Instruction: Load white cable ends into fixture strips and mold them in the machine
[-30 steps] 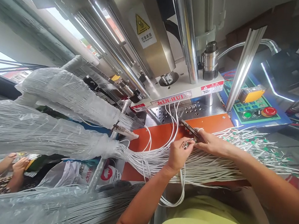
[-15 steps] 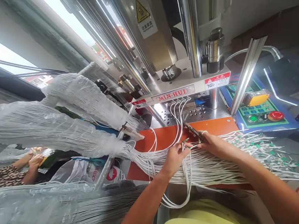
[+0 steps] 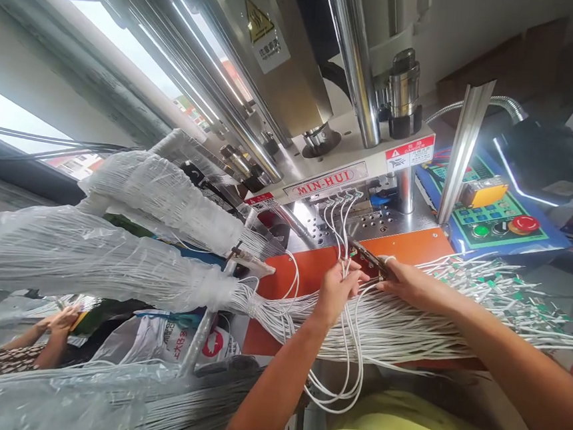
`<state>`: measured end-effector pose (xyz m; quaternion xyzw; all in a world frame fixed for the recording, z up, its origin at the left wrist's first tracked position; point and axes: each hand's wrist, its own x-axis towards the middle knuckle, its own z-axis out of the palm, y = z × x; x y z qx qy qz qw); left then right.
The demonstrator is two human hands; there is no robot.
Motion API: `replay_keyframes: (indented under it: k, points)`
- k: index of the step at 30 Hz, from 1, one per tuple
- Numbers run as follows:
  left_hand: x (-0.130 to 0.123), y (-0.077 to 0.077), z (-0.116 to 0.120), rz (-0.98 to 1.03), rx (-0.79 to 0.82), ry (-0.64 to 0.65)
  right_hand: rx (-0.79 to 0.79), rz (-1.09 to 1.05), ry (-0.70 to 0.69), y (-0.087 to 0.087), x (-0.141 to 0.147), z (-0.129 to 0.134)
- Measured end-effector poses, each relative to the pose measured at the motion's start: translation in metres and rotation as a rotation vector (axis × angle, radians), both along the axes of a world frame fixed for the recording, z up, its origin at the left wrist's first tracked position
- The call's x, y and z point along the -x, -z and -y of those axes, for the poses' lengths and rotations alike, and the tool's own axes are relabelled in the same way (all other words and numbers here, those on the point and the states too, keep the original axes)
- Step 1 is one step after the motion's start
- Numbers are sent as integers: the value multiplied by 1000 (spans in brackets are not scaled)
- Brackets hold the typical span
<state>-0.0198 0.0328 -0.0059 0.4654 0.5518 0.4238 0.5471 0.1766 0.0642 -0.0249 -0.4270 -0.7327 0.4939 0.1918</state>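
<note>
Left hand (image 3: 337, 293): fingers (image 3: 349, 273) pinched narrow on a few white wires (image 3: 340, 243), just beside the metal jig (image 3: 365, 259). Right hand (image 3: 413, 283): fingers (image 3: 387, 261) touching the jig's edge, can't tell if gripping. Jig sits over the orange plate (image 3: 414, 246), in front of the MIN-HUI press (image 3: 327, 178). Wire bundle (image 3: 396, 332) lies across the plate, green-tagged ends (image 3: 505, 294) to the right.
</note>
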Motion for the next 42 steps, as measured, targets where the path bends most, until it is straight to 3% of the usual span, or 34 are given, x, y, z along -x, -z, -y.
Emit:
replay_keyframes:
  k: [2, 5, 9, 15, 22, 31, 42]
  points:
    - [0, 7, -5, -66, -1, 117, -2, 9, -3, 0, 0, 0]
    - [2, 12, -8, -93, -62, 174, -3, 7, 2, -1, 1, 0]
    - [2, 6, -4, -153, -115, 154, 16, 23, 14, -3, 1, 2]
    - [3, 3, -4, -304, -167, 7, 20, 13, 12, -4, 0, 2]
    - [-1, 16, -8, -332, -119, 38, -4, 46, 20, 0, 0, 1]
    - [-7, 11, -9, -328, -125, 14, -23, 24, 17, 10, 1, -2]
    - [-4, 20, -11, -466, -286, 43, -22, 72, 22, -1, 0, 1]
